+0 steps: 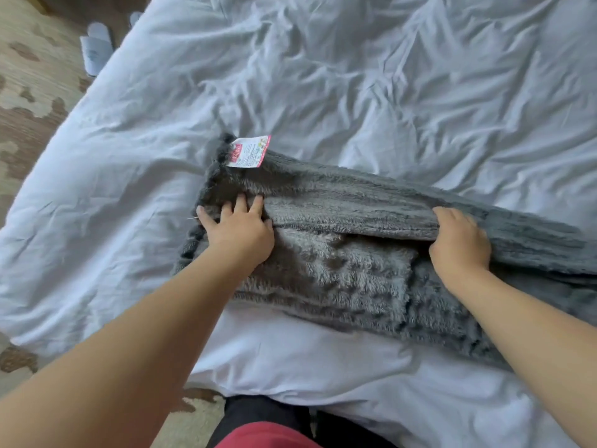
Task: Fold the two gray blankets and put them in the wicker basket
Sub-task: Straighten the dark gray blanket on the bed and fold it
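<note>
Both your grips are on the gray blanket (339, 276), by the bed's (355, 76) near edge.

Your left grip (239, 229) lies flat w/ fingers spread, pressing the blanket's left end. Your right grip (458, 242) has its fingers curled over a folded edge, pinching that layer a bit off the one below. The blanket runs as a long band from mid-bed toward the right edge & out of frame. Its left end is well apart from the bed's left edge. A white-&-pink tag (248, 151) sits at the blanket's far-left corner. The bedding is white & creased. Past the bed's left edge there's patterned carpet (32, 92) w/ pale slippers (97, 46) near the far end. Only one blanket is in view.
</note>
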`<state>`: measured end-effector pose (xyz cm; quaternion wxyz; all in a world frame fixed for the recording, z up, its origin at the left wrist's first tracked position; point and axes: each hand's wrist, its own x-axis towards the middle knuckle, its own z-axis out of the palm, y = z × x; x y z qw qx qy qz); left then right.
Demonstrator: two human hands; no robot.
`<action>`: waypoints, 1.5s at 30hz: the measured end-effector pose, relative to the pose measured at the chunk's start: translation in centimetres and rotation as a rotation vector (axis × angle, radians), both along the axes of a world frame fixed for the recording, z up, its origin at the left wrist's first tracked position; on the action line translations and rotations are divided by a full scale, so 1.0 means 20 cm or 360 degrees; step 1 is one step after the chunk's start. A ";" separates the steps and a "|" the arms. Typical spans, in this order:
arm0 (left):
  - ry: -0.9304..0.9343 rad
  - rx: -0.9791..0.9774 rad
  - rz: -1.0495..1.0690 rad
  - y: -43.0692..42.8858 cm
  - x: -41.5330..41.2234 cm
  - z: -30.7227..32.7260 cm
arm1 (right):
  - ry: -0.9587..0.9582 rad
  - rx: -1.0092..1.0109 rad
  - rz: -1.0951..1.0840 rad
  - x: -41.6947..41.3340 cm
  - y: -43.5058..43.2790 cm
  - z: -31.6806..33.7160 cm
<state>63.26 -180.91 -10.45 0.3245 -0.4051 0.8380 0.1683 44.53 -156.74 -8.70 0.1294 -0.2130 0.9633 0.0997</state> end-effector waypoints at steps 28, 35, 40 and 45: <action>0.0409 0.0178 -0.0602 1.69 -1.05 0.10 | 0.0026 -0.0778 0.0119 -0.50 1.56 0.08; 0.0073 0.0130 -0.0618 1.81 -0.90 0.01 | -0.0521 -0.1262 -0.1081 -0.47 1.55 -0.07; 0.0059 0.0214 -0.0544 1.81 -0.88 0.05 | -0.0636 -0.1081 -0.1721 -0.51 1.58 -0.19; 0.0097 0.0328 -0.0397 1.85 -0.85 0.05 | -0.1238 -0.1323 -0.2051 -0.50 1.65 -0.24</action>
